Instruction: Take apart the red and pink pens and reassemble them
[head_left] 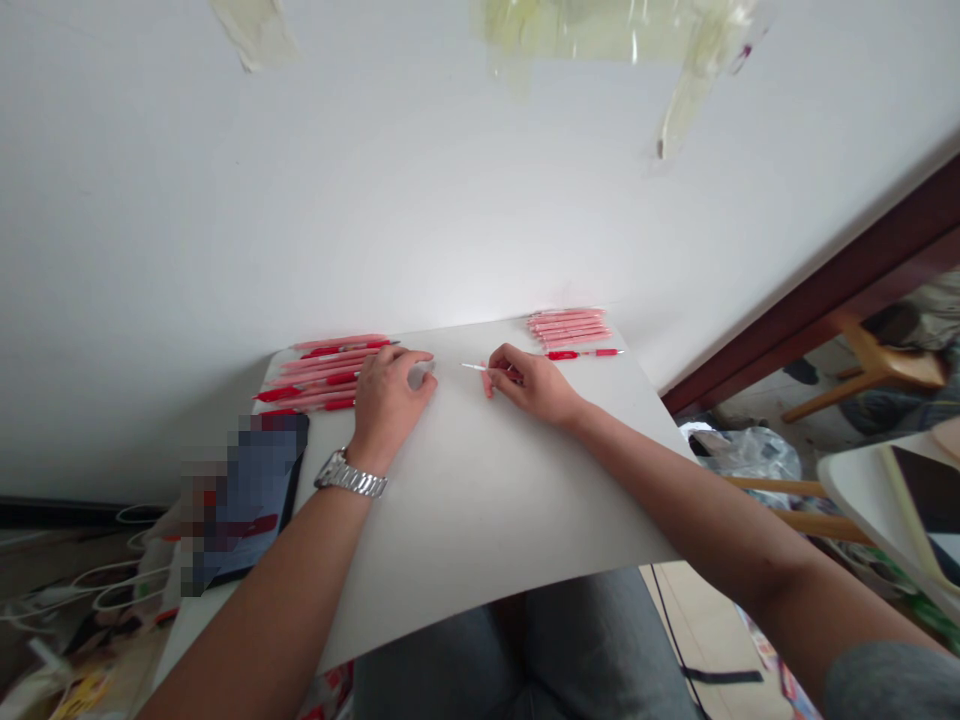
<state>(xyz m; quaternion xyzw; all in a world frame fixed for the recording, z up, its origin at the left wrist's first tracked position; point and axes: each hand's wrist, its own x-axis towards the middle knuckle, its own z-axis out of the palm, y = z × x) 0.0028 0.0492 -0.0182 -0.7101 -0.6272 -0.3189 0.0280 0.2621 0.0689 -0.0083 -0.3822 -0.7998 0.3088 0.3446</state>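
My right hand (529,380) is closed in a pinch on a slim pen part with a thin white end (472,367) pointing left. Just beneath those fingertips, a short pink piece (486,382) lies on the white table (450,500). My left hand (394,390) is held to the left, thumb and index finger curved apart. Something faint and clear shows between those two fingertips, too small to make out. Beside and partly behind this hand lies a group of pink and red pens (315,372).
A bundle of pink pens (570,326) lies at the table's back right, with a red and clear pen (583,354) before it. A tablet-like device (262,500) rests along the left edge. Behind the table rises a white wall (450,200). A wooden stool (862,370) stands at right.
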